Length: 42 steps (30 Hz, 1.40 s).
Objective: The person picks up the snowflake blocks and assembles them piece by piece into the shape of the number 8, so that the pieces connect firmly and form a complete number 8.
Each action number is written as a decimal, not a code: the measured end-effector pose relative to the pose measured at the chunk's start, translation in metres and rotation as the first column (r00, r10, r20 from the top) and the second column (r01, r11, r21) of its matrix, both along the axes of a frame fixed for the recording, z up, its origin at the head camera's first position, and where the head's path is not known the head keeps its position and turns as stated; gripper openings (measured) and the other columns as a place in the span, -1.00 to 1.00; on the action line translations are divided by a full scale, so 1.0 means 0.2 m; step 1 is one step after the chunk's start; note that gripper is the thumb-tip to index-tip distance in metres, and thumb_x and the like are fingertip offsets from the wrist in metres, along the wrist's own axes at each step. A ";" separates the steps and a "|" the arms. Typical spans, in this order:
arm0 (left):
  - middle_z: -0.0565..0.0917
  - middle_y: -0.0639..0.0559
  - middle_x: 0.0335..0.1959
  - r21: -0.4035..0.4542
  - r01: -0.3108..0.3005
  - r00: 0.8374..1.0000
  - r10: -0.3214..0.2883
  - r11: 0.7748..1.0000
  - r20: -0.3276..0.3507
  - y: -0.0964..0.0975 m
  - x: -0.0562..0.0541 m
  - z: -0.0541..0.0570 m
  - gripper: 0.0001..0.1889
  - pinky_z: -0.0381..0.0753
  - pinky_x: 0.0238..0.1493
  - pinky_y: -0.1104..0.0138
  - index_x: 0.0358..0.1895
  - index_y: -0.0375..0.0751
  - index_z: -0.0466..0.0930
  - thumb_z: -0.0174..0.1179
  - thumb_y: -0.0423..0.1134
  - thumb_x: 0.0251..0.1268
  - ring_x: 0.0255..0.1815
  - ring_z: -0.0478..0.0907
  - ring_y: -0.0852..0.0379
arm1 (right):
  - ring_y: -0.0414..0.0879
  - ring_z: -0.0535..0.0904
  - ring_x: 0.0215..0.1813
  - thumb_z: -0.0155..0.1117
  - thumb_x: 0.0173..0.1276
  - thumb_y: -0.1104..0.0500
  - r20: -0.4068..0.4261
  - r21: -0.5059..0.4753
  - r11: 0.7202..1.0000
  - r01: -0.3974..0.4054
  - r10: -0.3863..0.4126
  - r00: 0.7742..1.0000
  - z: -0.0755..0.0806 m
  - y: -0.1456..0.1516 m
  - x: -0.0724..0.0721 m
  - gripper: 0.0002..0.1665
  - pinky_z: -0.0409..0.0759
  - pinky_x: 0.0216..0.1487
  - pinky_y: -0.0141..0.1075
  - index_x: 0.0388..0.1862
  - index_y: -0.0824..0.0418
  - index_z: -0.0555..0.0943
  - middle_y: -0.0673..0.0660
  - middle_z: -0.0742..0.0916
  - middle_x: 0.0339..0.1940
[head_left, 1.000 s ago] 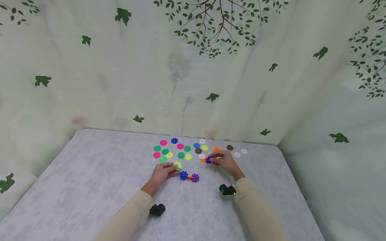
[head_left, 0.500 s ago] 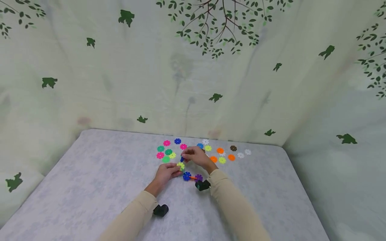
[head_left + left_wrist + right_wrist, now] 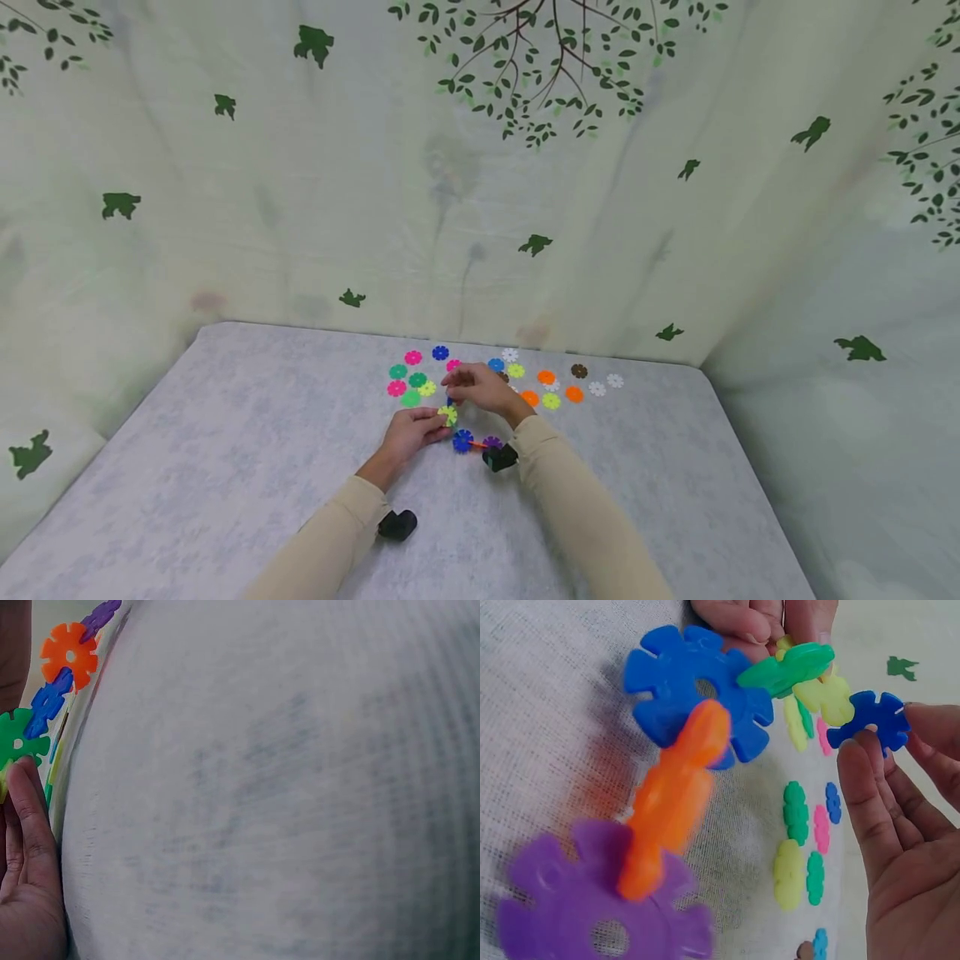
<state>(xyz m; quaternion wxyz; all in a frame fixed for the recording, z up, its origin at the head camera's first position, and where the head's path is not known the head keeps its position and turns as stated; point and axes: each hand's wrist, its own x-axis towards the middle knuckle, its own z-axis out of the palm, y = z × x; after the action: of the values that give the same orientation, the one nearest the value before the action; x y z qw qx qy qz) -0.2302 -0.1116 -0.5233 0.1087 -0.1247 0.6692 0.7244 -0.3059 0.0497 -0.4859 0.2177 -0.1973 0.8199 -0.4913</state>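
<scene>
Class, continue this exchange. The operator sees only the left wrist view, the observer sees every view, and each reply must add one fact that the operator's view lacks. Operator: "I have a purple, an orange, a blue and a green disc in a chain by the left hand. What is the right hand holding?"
Observer: The right hand pinches another blue disc, as the right wrist view shows.
Operator: What does that disc meet?
Observer: In the right wrist view its edge overlaps the yellow disc; whether the two are slotted together, I cannot tell.
</scene>
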 end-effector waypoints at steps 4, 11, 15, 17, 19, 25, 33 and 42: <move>0.69 -0.17 -0.25 0.018 -0.004 1.000 0.004 1.000 -0.007 0.00 -0.01 -0.01 -0.75 0.67 -0.10 0.25 0.00 -0.58 0.54 0.14 -0.44 0.35 -0.30 0.69 0.09 | -0.08 0.62 -0.21 0.26 0.37 0.19 -0.004 0.001 1.000 0.003 -0.003 1.000 -0.01 0.00 -0.01 -0.72 0.61 0.01 -0.23 -0.03 0.32 0.65 0.09 0.72 -0.22; 0.68 -0.18 -0.22 0.019 -0.021 1.000 0.020 1.000 0.010 0.00 -0.01 -0.02 -0.74 0.67 -0.10 0.25 0.02 -0.57 0.53 0.13 -0.43 0.36 -0.29 0.69 0.10 | -0.14 0.65 -0.25 0.38 0.27 0.16 -0.035 -0.038 0.998 0.053 -0.055 0.998 -0.04 0.01 0.01 -0.71 0.63 -0.10 -0.32 -0.12 0.33 0.71 0.07 0.76 -0.26; 0.68 -0.21 -0.19 0.012 -0.024 0.999 0.024 1.000 0.022 0.00 -0.02 -0.02 -0.74 0.66 -0.08 0.24 0.01 -0.56 0.54 0.13 -0.43 0.36 -0.28 0.69 0.08 | -0.12 0.68 -0.24 0.41 0.24 0.17 -0.025 -0.072 0.992 0.106 -0.108 0.994 -0.05 0.00 0.02 -0.71 0.64 -0.08 -0.29 -0.13 0.33 0.69 0.09 0.76 -0.27; 0.67 -0.21 -0.18 0.012 -0.022 0.999 0.022 1.000 0.025 0.00 -0.02 -0.02 -0.75 0.66 -0.08 0.25 0.01 -0.55 0.54 0.13 -0.43 0.37 -0.28 0.69 0.08 | -0.11 0.67 -0.25 0.43 0.23 0.14 -0.013 -0.068 0.988 0.140 -0.141 0.990 -0.05 -0.01 0.03 -0.74 0.63 -0.07 -0.27 -0.17 0.29 0.71 0.07 0.76 -0.29; 0.67 -0.20 -0.17 0.011 -0.021 0.999 0.021 1.000 0.027 0.00 -0.02 -0.02 -0.75 0.66 -0.08 0.25 0.01 -0.53 0.55 0.12 -0.42 0.37 -0.27 0.69 0.09 | -0.13 0.66 -0.25 0.43 0.23 0.10 -0.004 -0.048 0.985 0.163 -0.163 0.987 -0.06 -0.01 0.03 -0.75 0.62 -0.06 -0.26 -0.19 0.22 0.75 0.03 0.77 -0.29; 0.67 -0.20 -0.20 0.026 -0.029 0.999 0.029 0.999 0.026 0.00 -0.02 -0.01 -0.75 0.67 -0.10 0.25 0.01 -0.57 0.53 0.12 -0.44 0.37 -0.29 0.68 0.09 | -0.08 0.70 -0.19 0.34 0.31 0.05 0.050 -0.066 0.983 0.172 -0.169 0.984 -0.06 -0.01 0.04 -0.69 0.59 0.09 -0.14 -0.08 0.20 0.74 0.05 0.78 -0.22; 0.68 -0.15 -0.28 0.030 -0.042 0.999 0.042 0.999 0.011 0.00 -0.02 -0.01 -0.78 0.68 -0.13 0.26 -0.04 -0.58 0.53 0.13 -0.46 0.34 -0.32 0.68 0.11 | -0.07 0.65 -0.09 0.37 0.28 0.11 0.030 -0.062 0.978 0.197 -0.196 0.980 -0.07 -0.02 0.05 -0.73 0.59 0.08 -0.15 -0.09 0.20 0.74 0.03 0.73 -0.16; 0.67 -0.13 -0.32 0.010 -0.077 0.997 0.077 0.997 -0.011 0.02 0.00 -0.01 -0.77 0.69 -0.19 0.31 -0.03 -0.60 0.52 0.12 -0.47 0.35 -0.39 0.67 0.16 | -0.12 0.62 -0.20 0.41 0.24 0.14 -0.068 -0.061 0.971 0.230 -0.234 0.970 -0.07 -0.04 0.07 -0.81 0.63 -0.09 -0.27 -0.22 0.20 0.77 0.02 0.75 -0.29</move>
<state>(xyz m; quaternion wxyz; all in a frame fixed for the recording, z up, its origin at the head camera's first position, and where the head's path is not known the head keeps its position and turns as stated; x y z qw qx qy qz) -0.2307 -0.1085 -0.5249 0.0774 -0.1455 0.6609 0.7321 -0.2913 0.0409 -0.5000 0.1226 -0.1241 0.8317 -0.5271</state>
